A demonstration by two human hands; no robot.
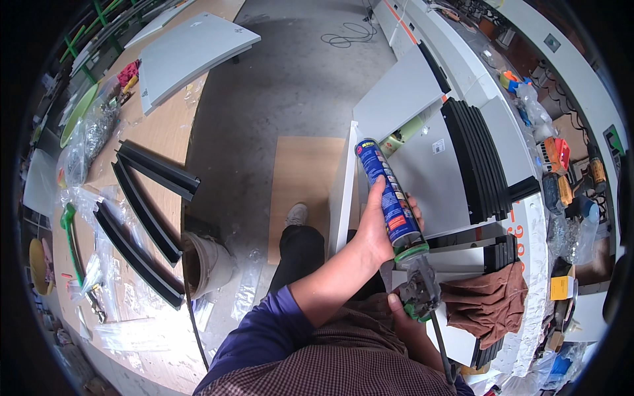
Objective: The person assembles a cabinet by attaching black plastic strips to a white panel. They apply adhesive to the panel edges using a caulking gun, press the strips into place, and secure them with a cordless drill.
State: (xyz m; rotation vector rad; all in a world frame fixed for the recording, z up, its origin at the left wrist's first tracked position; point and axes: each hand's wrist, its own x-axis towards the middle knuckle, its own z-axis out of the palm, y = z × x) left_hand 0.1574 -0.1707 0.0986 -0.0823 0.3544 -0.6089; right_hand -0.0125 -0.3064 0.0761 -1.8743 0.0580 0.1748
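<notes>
My left hand is wrapped around a blue spray can with a printed label, tilted with its far end up and to the left. A foam gun with a green collar sits at the can's near end, and its long dark barrel runs down toward my body. My right hand closes round the lower part of the gun; most of its fingers are hidden. Just beyond the can lies a pale green canister, next to grey-white panels.
Black ribbed profiles and a brown cloth lie at right. On the left-hand table are black profile strips and a white panel. A bucket stands beside it. A cable lies coiled on the floor.
</notes>
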